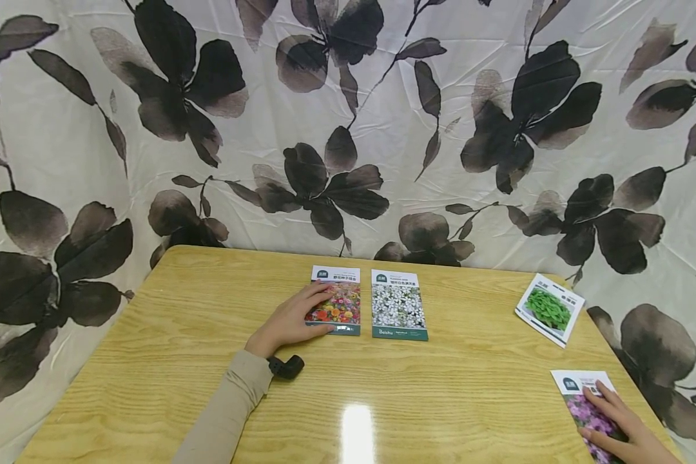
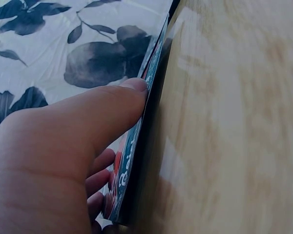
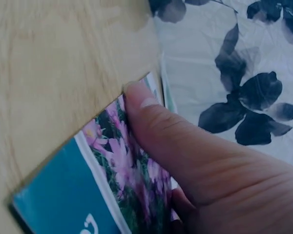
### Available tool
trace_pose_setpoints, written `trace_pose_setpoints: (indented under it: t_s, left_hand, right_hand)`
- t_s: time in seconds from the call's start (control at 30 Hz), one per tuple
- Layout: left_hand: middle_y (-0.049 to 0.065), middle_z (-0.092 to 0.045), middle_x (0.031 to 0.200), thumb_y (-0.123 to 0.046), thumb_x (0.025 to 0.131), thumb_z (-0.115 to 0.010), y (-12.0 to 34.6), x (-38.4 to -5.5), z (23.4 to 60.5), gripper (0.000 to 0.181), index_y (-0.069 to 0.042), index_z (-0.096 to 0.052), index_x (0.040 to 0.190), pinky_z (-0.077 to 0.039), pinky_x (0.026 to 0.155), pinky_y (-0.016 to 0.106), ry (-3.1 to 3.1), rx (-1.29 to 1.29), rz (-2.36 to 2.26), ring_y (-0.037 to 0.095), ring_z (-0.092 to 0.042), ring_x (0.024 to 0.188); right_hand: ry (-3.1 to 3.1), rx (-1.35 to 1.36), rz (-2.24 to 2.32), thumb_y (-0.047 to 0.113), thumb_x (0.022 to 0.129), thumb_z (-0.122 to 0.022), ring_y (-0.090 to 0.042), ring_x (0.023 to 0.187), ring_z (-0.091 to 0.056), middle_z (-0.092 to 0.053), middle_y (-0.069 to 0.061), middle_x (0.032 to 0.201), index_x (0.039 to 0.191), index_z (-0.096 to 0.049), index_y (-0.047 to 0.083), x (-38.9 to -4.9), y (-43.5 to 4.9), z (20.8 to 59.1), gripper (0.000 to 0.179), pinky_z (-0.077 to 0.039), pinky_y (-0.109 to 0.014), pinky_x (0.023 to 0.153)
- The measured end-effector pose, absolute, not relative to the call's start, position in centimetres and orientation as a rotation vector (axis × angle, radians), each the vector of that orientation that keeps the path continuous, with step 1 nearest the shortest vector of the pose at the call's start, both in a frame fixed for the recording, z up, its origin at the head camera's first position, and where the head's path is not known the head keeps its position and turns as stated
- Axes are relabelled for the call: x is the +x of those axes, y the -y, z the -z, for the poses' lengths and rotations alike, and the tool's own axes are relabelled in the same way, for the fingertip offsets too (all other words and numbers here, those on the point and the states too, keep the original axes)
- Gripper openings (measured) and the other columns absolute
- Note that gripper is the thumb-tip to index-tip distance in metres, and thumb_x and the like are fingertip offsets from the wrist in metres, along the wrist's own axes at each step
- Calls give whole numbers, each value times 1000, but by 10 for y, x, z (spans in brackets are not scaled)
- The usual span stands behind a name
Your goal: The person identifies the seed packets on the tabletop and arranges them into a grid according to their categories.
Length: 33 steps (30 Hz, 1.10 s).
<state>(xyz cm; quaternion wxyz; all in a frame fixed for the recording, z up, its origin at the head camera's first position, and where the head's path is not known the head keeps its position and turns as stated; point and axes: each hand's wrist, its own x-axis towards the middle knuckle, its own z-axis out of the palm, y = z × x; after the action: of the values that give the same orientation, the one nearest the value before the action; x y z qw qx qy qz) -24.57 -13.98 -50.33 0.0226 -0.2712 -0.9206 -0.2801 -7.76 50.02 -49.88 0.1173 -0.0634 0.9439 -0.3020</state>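
My left hand [image 1: 292, 319] rests on a seed packet [image 1: 348, 306] with red, orange and yellow flowers, lying on the wooden table. In the left wrist view its thumb [image 2: 122, 100] touches the packet's green lower band, and the other fingertips lie on the printed face. Beside it, to the right, is a packet of white flowers [image 1: 398, 306]. At the table's right side my right hand [image 1: 629, 428] holds a packet with pink-purple flowers [image 1: 591, 415]. Its thumb [image 3: 146, 109] presses one edge in the right wrist view; the other fingers are mostly hidden behind the thumb.
A white packet with green leaves [image 1: 551, 309] lies askew near the right back of the wooden table [image 1: 470, 393]. Behind the table hangs a pale cloth with dark flowers [image 1: 417, 135]. A black band with a small device [image 1: 287, 367] is on my left wrist.
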Motion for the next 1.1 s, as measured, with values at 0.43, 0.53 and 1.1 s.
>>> trace_pose_setpoints:
  t_s: [0.43, 0.53, 1.1]
  left_hand:
    - [6, -33, 159, -58, 87, -68, 139, -244, 501, 76, -17, -49, 148, -30, 115, 55, 2848, -843, 888, 30, -27, 147]
    - [6, -33, 159, -58, 87, -68, 139, -244, 502, 76, -17, -49, 148, -30, 114, 56, 2844, -845, 890, 30, -27, 147]
    - [6, -33, 159, -57, 86, -69, 139, -244, 502, 76, -15, -50, 147, -29, 115, 55, 2848, -845, 878, 30, -26, 147]
  right_hand:
    - [-2923, -210, 627, 26, 90, -71, -67, 119, -31, -29, -41, 140, 140, -39, -14, -79, -485, 495, 71, -32, -81, 84]
    - [-2941, -207, 590, 28, 89, -72, -65, 118, -33, -31, -39, 139, 137, -42, -13, -78, -481, 494, 70, -33, -79, 83]
    - [-2915, -137, 525, 41, 89, -71, -63, 116, -32, -31, -38, 137, 137, -43, -9, -80, -463, 491, 75, -29, -75, 83]
